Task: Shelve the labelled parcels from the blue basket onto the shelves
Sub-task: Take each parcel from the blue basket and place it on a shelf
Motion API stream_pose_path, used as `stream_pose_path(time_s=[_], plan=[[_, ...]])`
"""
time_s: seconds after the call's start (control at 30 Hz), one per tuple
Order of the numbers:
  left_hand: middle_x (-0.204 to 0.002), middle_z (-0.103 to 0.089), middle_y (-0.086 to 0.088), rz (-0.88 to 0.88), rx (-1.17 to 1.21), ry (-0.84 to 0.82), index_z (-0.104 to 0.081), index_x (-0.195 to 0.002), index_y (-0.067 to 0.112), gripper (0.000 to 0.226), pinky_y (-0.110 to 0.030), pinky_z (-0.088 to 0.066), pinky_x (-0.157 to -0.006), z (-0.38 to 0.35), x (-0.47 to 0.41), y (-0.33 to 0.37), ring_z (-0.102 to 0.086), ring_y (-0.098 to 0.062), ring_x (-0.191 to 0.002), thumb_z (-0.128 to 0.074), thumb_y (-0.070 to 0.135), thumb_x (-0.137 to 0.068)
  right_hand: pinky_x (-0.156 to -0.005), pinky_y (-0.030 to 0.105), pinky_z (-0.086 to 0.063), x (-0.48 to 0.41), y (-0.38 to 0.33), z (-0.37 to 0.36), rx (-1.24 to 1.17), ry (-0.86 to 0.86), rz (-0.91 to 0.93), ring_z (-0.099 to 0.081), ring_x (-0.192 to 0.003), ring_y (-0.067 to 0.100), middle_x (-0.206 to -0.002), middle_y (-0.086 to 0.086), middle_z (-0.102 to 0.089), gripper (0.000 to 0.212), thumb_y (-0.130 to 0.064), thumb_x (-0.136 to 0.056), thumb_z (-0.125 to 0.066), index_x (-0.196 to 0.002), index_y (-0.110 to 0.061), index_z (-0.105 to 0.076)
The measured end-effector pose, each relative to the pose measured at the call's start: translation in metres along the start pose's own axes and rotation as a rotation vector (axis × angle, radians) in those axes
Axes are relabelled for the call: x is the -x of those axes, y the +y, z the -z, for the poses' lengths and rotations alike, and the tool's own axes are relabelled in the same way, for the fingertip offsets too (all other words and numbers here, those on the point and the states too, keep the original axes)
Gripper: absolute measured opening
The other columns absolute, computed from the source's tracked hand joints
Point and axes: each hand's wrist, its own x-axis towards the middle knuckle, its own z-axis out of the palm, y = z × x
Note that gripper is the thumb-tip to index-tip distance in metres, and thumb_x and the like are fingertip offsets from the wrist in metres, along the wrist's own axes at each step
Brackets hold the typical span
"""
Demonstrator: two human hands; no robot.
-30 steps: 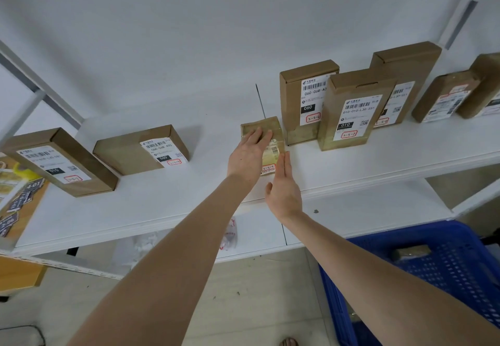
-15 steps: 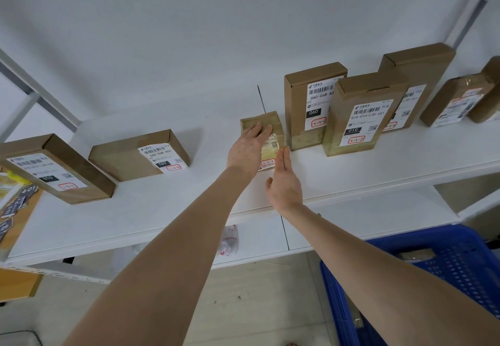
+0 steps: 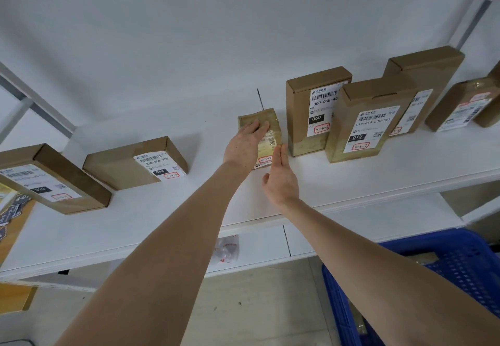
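A small brown parcel [image 3: 270,140] is being held on the white shelf [image 3: 351,183], about halfway along it and nearer the back wall than the front edge. It is being pressed by the left hand [image 3: 244,145], whose fingers are lying straight and flat on top of it. The right hand [image 3: 281,183] is being held open too, and its straight fingertips are being rested against the parcel's right side, by a white label with red writing.

Just to the right of the parcel, a taller box [image 3: 300,113] with a 060 label is being kept upright. Part of it is being covered by another upright box [image 3: 362,123] with a 010 label, which is nearer the front edge. A third tall box [image 3: 427,75] is being partly hidden behind that one. More brown parcels [image 3: 460,104] are being kept near the right end of the shelf.

Toward the left end, two more labelled boxes [image 3: 130,164] [image 3: 54,177] are being kept well apart from the small parcel.

Below, a small clear bag [image 3: 227,248] is being kept on a lower shelf [image 3: 265,242]. The blue basket [image 3: 460,270] is being kept low down at the bottom right, under the right arm.
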Motion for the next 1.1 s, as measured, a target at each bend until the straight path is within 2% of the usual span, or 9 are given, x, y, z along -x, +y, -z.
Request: stream_pose_path(time_s=[0.27,0.53,0.67,0.73,0.77,0.83,0.87,1.0,1.1], plan=[[-0.157,-0.019,-0.002,0.013,0.007,-0.019,-0.021,-0.150,0.023,0.065,-0.032,-0.026,-0.114,0.002,-0.007,-0.004,-0.017,-0.019,-0.144,-0.042,0.001,-0.093,-0.082,0.034,-0.047,-0.007,-0.004,-0.002,-0.016,0.004,-0.005,-0.056,-0.114,0.030,-0.161,0.006,0.009,0.072,-0.010,-0.092,-0.045,-0.152,-0.005,-0.005],[-0.153,-0.025,-0.002,0.006,-0.018,-0.017,-0.026,-0.147,0.018,0.070,-0.033,-0.034,-0.109,0.008,-0.006,0.007,-0.026,-0.021,-0.139,-0.049,-0.006,-0.086,-0.092,0.035,-0.047,-0.004,-0.002,0.010,-0.037,-0.032,-0.011,-0.051,-0.123,0.031,-0.160,0.009,0.011,0.074,-0.011,-0.092,-0.050,-0.152,-0.014,-0.007],[-0.149,-0.031,-0.002,0.047,-0.076,0.006,-0.034,-0.142,0.015,0.059,-0.031,-0.025,-0.111,0.014,-0.006,0.016,-0.030,-0.021,-0.136,-0.047,-0.002,-0.087,-0.094,0.038,-0.048,0.005,0.004,0.024,-0.028,-0.027,-0.005,-0.051,-0.122,0.033,-0.158,0.011,0.000,0.070,-0.011,-0.091,-0.052,-0.150,-0.019,-0.015],[-0.151,-0.026,-0.002,0.100,-0.060,0.001,-0.034,-0.142,0.013,0.059,-0.034,-0.036,-0.102,0.016,-0.001,0.023,-0.032,-0.023,-0.135,-0.049,-0.002,-0.086,-0.092,0.038,-0.049,0.011,0.012,0.034,-0.031,-0.013,0.013,-0.053,-0.119,0.033,-0.157,0.010,-0.006,0.069,-0.010,-0.089,-0.053,-0.149,-0.020,-0.019],[-0.149,-0.027,-0.002,0.113,-0.059,0.013,-0.035,-0.140,0.013,0.059,-0.035,-0.042,-0.092,0.016,0.003,0.027,-0.037,-0.024,-0.131,-0.050,-0.002,-0.085,-0.092,0.038,-0.049,0.014,0.016,0.040,-0.028,-0.008,0.020,-0.053,-0.119,0.032,-0.156,0.010,-0.008,0.068,-0.010,-0.089,-0.053,-0.148,-0.020,-0.020],[-0.141,-0.035,-0.004,0.114,-0.085,0.070,-0.040,-0.136,0.013,0.057,-0.033,-0.042,-0.072,0.014,0.014,0.038,-0.046,-0.026,-0.119,-0.052,-0.003,-0.083,-0.093,0.038,-0.049,0.020,0.028,0.053,-0.024,0.006,0.029,-0.051,-0.122,0.030,-0.156,0.007,-0.010,0.066,-0.010,-0.090,-0.053,-0.147,-0.020,-0.023],[-0.136,-0.039,-0.005,0.111,-0.101,0.107,-0.043,-0.133,0.013,0.053,-0.032,-0.040,-0.069,0.012,0.020,0.045,-0.048,-0.027,-0.114,-0.052,-0.001,-0.083,-0.094,0.038,-0.048,0.023,0.034,0.060,-0.024,0.016,0.036,-0.049,-0.124,0.029,-0.155,0.006,-0.012,0.065,-0.010,-0.090,-0.053,-0.147,-0.020,-0.024],[-0.124,-0.046,-0.008,0.081,-0.108,0.203,-0.051,-0.122,0.011,0.039,-0.033,-0.044,-0.069,-0.003,0.044,0.089,-0.051,-0.026,-0.108,-0.050,0.003,-0.084,-0.097,0.036,-0.046,0.036,0.069,0.092,-0.025,0.071,0.072,-0.040,-0.131,0.024,-0.153,0.005,-0.019,0.063,-0.009,-0.089,-0.053,-0.146,-0.019,-0.028],[-0.120,-0.049,-0.007,0.054,-0.088,0.204,-0.053,-0.119,0.012,0.038,-0.032,-0.043,-0.068,-0.022,0.056,0.141,-0.053,-0.024,-0.106,-0.048,0.003,-0.083,-0.096,0.035,-0.047,0.049,0.109,0.121,-0.026,0.093,0.106,-0.036,-0.133,0.023,-0.151,0.006,-0.023,0.063,-0.007,-0.089,-0.054,-0.145,-0.019,-0.030]])
